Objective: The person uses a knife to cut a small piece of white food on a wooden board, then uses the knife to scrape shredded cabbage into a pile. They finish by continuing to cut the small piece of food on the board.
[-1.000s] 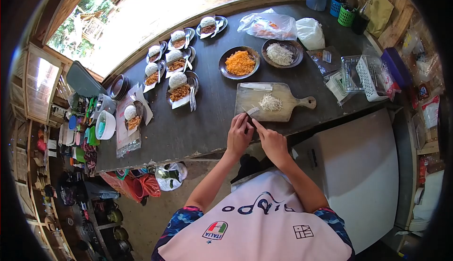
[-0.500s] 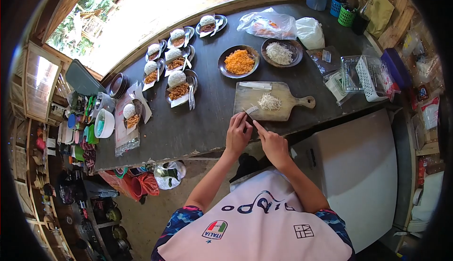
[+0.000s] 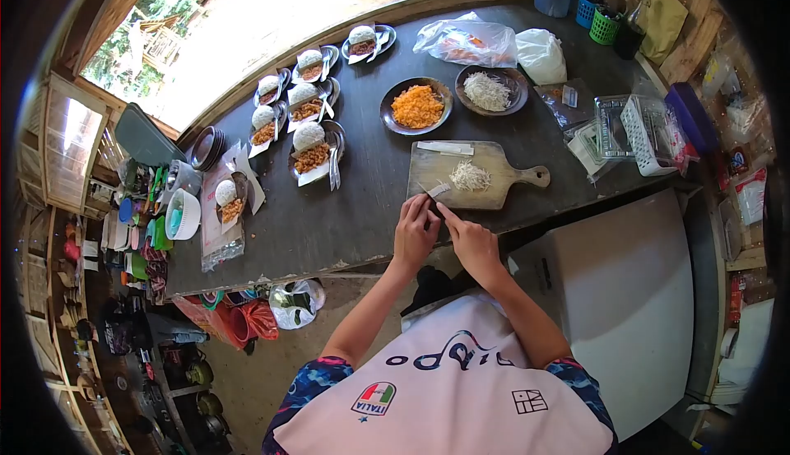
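Note:
A wooden cutting board (image 3: 498, 194) lies near the table's front edge. On it are a pile of thin white shreds (image 3: 471, 176) and a flat white piece (image 3: 446, 148). My left hand (image 3: 416, 231) is closed at the board's lower left corner, its fingertips pinching pale strips (image 3: 428, 188). Close beside it, my right hand (image 3: 473, 243) is closed around what looks like a knife (image 3: 439, 191), index finger stretched along it; its handle is hidden. Beyond the board stand a bowl of orange shreds (image 3: 417, 107) and a bowl of white shreds (image 3: 487, 92).
Several plates of rice and topping (image 3: 309, 144) with cutlery stand at the left and back. Plastic bags (image 3: 467, 44) lie behind the bowls. At right are clear containers (image 3: 611, 128) and a white basket (image 3: 648, 136). A white chest (image 3: 625, 290) stands below the table's right side.
My right hand has shifted slightly up and left, closer to the fingertips of my left hand. The left hand and the things on the board stay nearly in place.

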`<action>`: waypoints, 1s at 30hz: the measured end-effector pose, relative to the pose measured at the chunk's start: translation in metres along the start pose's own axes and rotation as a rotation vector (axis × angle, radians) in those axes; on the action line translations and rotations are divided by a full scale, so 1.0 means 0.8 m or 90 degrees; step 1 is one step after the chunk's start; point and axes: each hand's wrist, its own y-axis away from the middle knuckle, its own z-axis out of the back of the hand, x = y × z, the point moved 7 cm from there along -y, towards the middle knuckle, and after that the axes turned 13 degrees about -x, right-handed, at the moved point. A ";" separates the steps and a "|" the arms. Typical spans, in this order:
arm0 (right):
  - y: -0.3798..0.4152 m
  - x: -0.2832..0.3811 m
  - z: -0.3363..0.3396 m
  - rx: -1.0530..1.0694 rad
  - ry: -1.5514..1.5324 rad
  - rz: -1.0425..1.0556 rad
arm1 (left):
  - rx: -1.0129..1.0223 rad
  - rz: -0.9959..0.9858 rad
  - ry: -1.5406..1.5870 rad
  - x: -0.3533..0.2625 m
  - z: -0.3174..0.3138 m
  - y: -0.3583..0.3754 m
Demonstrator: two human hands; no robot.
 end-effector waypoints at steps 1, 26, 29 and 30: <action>0.000 0.001 0.000 0.000 0.003 -0.001 | -0.001 0.000 -0.003 0.002 -0.001 0.002; 0.011 -0.001 0.021 0.048 -0.032 -0.060 | 0.009 -0.009 0.003 0.004 0.000 0.002; 0.004 -0.004 0.013 0.040 -0.039 -0.061 | 0.013 -0.001 0.007 0.005 -0.001 0.003; 0.003 -0.004 0.012 0.032 -0.044 -0.058 | 0.012 0.001 0.006 0.005 -0.001 0.004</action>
